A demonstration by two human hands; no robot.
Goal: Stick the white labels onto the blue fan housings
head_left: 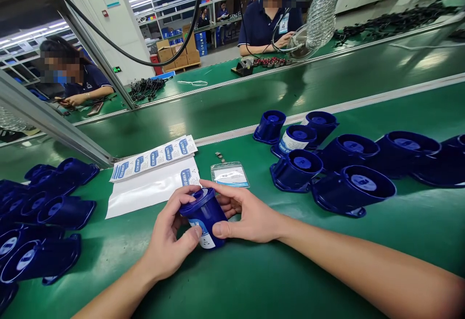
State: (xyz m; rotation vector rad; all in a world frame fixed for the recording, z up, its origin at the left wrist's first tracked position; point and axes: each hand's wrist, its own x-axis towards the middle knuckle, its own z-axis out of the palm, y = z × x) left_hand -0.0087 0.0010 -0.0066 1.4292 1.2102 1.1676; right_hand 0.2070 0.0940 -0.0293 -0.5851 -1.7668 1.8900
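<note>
Between my two hands is a dark blue plastic housing (212, 217), cup-shaped with a flanged rim at its upper end. A blue-and-white label (208, 239) lies on its near side. My left hand (176, 236) is wrapped round the left of the housing, its thumb pressing on the label. From the right, my right hand (247, 215) grips it too, thumb on the front wall and fingers behind. Just behind my hands lie sheets of printed labels (152, 159) on white backing paper (141, 200).
Several blue housings (354, 188) stand on the right, and more housings (60, 212) on the left. A clear badge holder (229, 174) lies behind my hands on the green table (232, 290). Beyond a metal frame, co-workers (271, 23) sit at another bench near a foil duct (323, 13).
</note>
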